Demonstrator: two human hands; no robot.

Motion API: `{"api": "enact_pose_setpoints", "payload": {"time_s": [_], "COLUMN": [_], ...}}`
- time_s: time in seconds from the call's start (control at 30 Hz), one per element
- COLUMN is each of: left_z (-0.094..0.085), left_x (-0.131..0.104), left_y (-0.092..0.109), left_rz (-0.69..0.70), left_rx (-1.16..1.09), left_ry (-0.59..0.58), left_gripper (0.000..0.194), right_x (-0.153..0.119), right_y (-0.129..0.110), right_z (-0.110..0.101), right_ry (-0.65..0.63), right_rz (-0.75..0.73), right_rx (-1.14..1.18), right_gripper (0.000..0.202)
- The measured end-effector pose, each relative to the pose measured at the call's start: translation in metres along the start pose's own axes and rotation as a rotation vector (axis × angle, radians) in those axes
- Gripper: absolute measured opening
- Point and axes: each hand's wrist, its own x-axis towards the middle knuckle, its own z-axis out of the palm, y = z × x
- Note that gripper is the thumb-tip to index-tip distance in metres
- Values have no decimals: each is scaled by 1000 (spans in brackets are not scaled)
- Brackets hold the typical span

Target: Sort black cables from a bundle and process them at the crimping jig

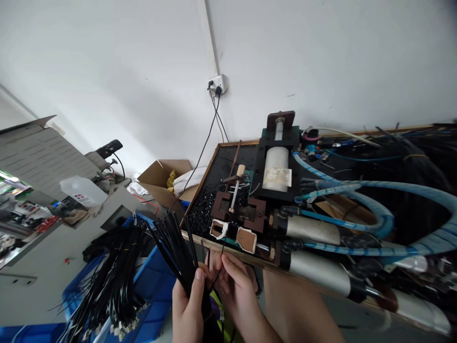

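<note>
The left hand point(187, 305) is closed around a thick bundle of black cables point(180, 257), thumb standing up along its front, the ends fanning upward just off the near left corner of the wood-rimmed tray point(257, 261). Close beside it the right hand point(237, 290) pinches a single black cable point(214, 283) between thumb and finger, the tip rising to the tray's near edge by a white-edged block point(246, 239). I'd say the bundle wants a grip snug enough that nothing slips, yet easy enough not to drag neighbours along with that one cable; pinching near its end should keep it straight, with fingertips well clear of the block. Both hands come up from below, the right forearm slanting inward, its fingers curled
</note>
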Motion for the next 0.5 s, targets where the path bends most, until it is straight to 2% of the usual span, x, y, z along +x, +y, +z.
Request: {"api": "enact_pose_setpoints", "payload": {"time_s": [0.13,0.5], "left_z": [1,1], "left_x": [-1,0], "left_y": [0,1], "left_rz": [-3,41], "left_rx": [2,-11], "left_ry": [14,-40], "left_gripper": [50,45], "right_x": [0,0], "right_y": [-3,-16], "right_z": [-1,10], "right_ry": [-11,-109], "right_rz": [5,84], "right_rx": [1,152], "right_gripper": [43,49]}}
